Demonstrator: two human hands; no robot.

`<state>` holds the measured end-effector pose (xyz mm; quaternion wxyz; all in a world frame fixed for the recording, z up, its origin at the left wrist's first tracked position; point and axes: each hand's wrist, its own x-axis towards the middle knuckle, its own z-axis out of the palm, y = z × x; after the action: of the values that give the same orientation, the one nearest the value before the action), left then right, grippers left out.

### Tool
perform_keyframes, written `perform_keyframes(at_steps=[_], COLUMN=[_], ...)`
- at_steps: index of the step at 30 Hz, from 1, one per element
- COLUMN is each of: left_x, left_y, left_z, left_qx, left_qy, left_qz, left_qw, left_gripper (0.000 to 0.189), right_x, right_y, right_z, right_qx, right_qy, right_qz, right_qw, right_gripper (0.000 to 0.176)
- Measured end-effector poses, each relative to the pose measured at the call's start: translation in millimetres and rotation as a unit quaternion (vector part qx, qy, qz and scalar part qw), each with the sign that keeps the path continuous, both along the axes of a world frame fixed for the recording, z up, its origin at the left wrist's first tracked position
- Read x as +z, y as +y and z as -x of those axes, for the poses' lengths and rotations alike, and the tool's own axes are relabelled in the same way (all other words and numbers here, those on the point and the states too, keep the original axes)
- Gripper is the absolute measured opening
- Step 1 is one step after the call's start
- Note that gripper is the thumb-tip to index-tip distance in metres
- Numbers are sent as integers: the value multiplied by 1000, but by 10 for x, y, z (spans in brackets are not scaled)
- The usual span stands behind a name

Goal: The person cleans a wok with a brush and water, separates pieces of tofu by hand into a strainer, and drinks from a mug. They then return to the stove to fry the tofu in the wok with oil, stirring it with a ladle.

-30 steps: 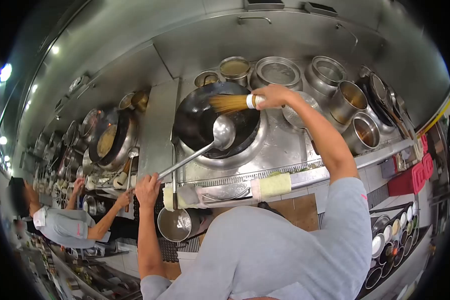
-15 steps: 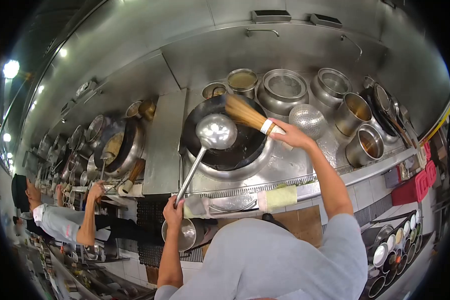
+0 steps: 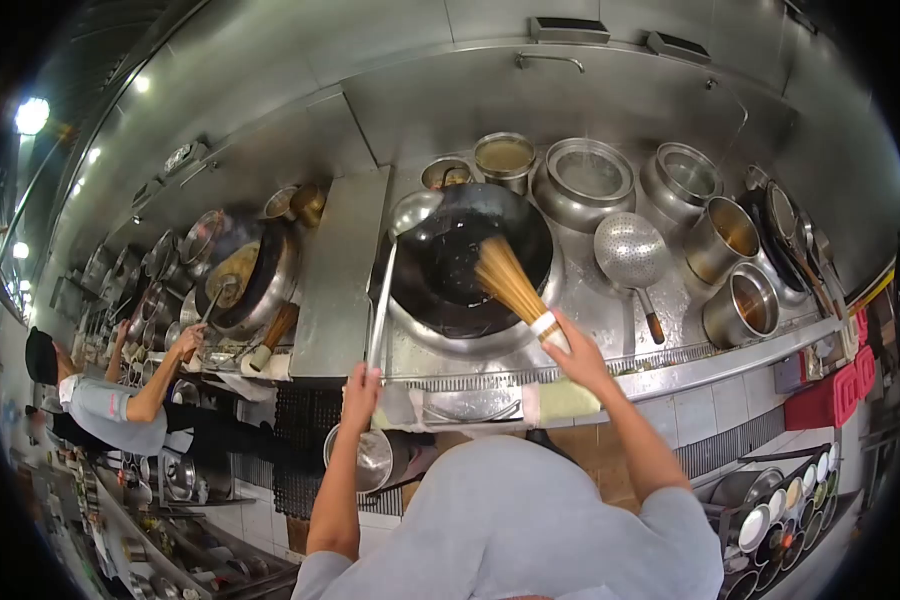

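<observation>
My left hand (image 3: 360, 398) is wrapped round the handle end of a long steel ladle (image 3: 381, 295). The ladle's bowl hangs at the upper left rim of a black wok (image 3: 470, 205) on the range. Bound with a white band, a bamboo wok brush (image 3: 518, 285) is gripped at its short end by my right hand (image 3: 576, 355). Its bristles point up and left, over the wok's right inner side, and look slightly blurred. The wok's dark inside has a wet shine. Right of the brush, a perforated skimmer (image 3: 630, 250) lies on the steel top.
Steel pots (image 3: 585, 185) line the back of the range, with further pots (image 3: 740, 305) to the right. A folded cloth (image 3: 560, 401) lies over the front rail (image 3: 670, 378). At the left a co-worker (image 3: 120, 405) works at another wok (image 3: 280, 275). A wall tap (image 3: 550, 60) juts out above.
My left hand's ladle has moved from over the wok's middle to its upper left rim. The brush has come down from the wok's far rim into its right side. The camera view has shifted slightly.
</observation>
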<state>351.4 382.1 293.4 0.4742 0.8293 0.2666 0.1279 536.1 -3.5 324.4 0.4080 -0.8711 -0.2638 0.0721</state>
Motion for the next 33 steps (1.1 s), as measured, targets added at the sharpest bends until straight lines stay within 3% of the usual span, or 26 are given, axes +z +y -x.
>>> perform_keyframes(at_steps=[1, 2, 3, 5, 6, 7, 8, 9, 10, 11, 12, 13, 14, 16, 19, 21, 23, 25, 27, 28, 29, 31, 33], left_x=[6, 385, 490, 667, 687, 622, 534, 457, 374, 257, 74, -56, -66, -90, -633, -1053, -1076, -975, -1175, -890, -901, -594, -293], left_y=[-81, -456, -647, -970, -1108, -1260, -1399, -1508, -1613, -1716, -1818, -1931, -2066, -2358, -2665, -2888, -3078, -3124, -3068, -2990, -2942, -2762, -2493], left_z=[-66, -100, -125, -259, -359, -505, -672, -885, -1130, -1359, -1594, -1824, -2007, -2287, -2461, -2458, -2365, -2261, -2192, -2123, -2011, -1714, -1334], left_qx=[-64, -80, -140, -210, -228, -245, -281, -308, -325, -334, -343, -340, -335, -338, -334, -312, -294, -328, -443, -485, -491, -496, -537], left_qy=[33, 40, 31, 64, 88, 101, 110, 107, 84, 62, 11, -41, -43, 88, 110, 116, 147, 207, 144, 186, 140, 170, 39], left_qz=[210, 353, 438, 485, 495, 502, 366, 217, 140, 64, -82, -226, -222, -226, -188, -112, -25, 126, -4, 18, 2, 210, 108], left_qw=[975, 931, 888, 847, 834, 823, 881, 920, 932, 938, 936, 912, 915, 909, 917, 936, 944, 913, 885, 854, 860, 825, 836], left_gripper=[33, 30, 30, 30, 28, 28, 28, 28, 30, 32, 33, 36, 36, 37, 37, 40, 47, 55, 54, 52, 48, 45, 46], right_x=[-160, -209, -234, -302, -459, -726, -587, -418, -458, -576, -693, -816, -925, -975, -918, -831, -739, -579, -552, -261, 57, 312, 404], right_y=[-20, 7, 81, 197, 185, 207, 146, 86, -37, -194, -346, -496, -666, -1012, -1247, -1279, -1214, -1066, -889, -739, -562, -133, 456], right_z=[-14, -26, 40, 62, -5, -76, 50, 121, 146, 262, 393, 494, 605, 824, 947, 829, 693, 314, -233, -413, -596, -1009, -1420], right_qx=[-49, -57, -91, -130, -126, -155, -200, -232, -236, -291, -342, -364, -383, -356, -379, -359, -347, -288, -188, -143, -97, -1, 117], right_qy=[-13, -13, -10, 1, 44, -29, 126, 270, 265, 287, 308, 282, 255, 273, 247, 236, 224, 177, -77, -59, -44, -112, -110], right_qz=[-95, -91, -161, -253, -221, -171, -272, -371, -368, -396, -421, -415, -409, -422, -395, -386, -380, -344, -137, -56, 24, 239, 381], right_qw=[994, 994, 983, 959, 966, 973, 933, 857, 859, 822, 781, 785, 788, 788, 799, 817, 828, 876, 970, 986, 994, 964, 910], right_gripper=[72, 72, 72, 69, 69, 65, 58, 51, 51, 44, 38, 37, 35, 51, 58, 62, 67, 67, 70, 69, 68, 65, 55])
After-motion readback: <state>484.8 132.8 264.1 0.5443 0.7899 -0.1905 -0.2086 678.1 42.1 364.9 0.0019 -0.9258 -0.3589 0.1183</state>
